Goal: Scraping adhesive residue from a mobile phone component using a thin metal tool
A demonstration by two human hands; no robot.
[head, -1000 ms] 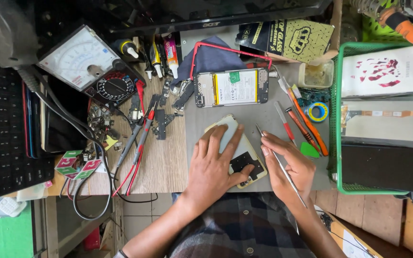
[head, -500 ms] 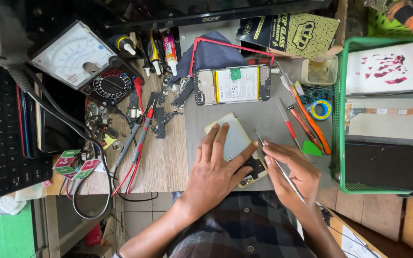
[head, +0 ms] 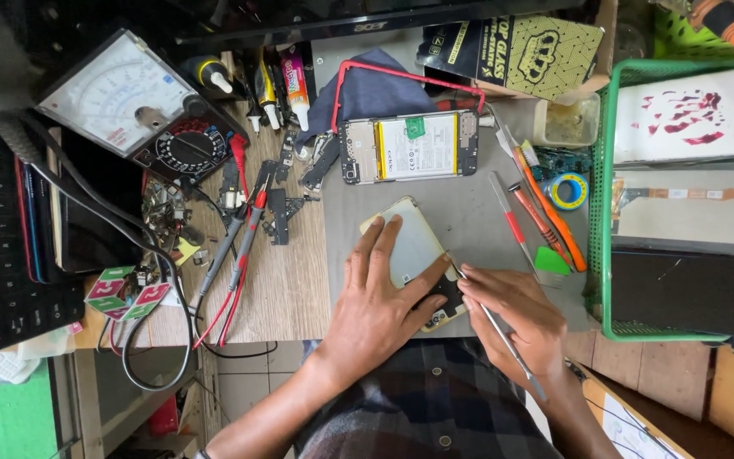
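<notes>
Pinned flat under the left hand (head: 377,299), fingers spread, is a pale phone back panel (head: 408,246) on the grey mat (head: 460,212). Its long axis runs diagonally, far end pointing up-left toward the opened phone (head: 409,147), near end at the mat's front edge. Right hand (head: 516,319) pinches a thin metal pry tool (head: 494,327) like a pen, tip touching the panel's right edge by its dark camera corner. Red screwdrivers (head: 524,219) lie just right.

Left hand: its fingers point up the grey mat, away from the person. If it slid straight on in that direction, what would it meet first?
Probably the opened phone. The left hand lies on the pale back cover; bare grey mat lies between.
</notes>
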